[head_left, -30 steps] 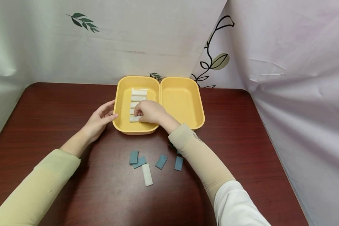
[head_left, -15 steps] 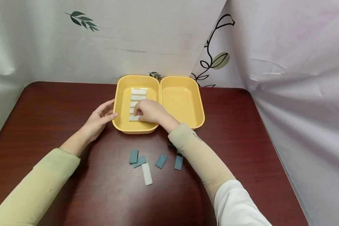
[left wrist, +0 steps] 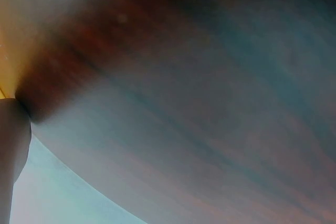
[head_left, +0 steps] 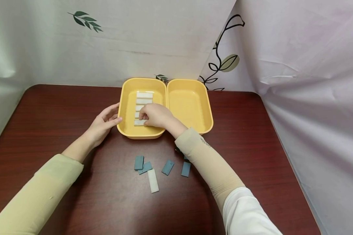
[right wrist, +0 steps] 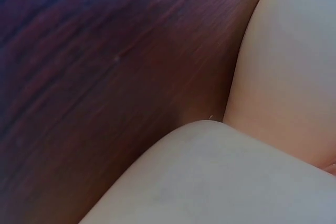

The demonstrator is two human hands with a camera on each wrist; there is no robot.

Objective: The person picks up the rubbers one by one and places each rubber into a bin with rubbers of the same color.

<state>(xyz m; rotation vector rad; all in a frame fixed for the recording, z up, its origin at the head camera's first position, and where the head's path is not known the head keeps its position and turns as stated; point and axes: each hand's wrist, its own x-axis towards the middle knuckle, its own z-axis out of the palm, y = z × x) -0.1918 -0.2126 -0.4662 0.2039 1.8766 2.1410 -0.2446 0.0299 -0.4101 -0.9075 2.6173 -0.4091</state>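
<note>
In the head view, my left hand (head_left: 101, 125) holds the left side of a yellow two-compartment tray (head_left: 143, 135), thumb over the rim and fingers against the outer wall. My right hand (head_left: 158, 116) reaches into the left compartment. Its curled fingers pinch the nearest white tile (head_left: 138, 123), whose right end they hide. Behind that tile several more white tiles (head_left: 144, 101) lie in a column, partly covered by the hand. The left wrist view catches a fingertip (left wrist: 14, 129) near a yellow edge. Only skin and table show in the right wrist view.
On the dark red table in front of the tray lie several blue-grey tiles (head_left: 167, 167), two of them overlapping, and one loose white tile (head_left: 153, 180). More dark pieces are partly hidden by the right sleeve (head_left: 211, 160). A pale curtain (head_left: 135, 42) hangs behind.
The view has shifted very slightly. Both hands, the tray and the tiles otherwise keep their places.
</note>
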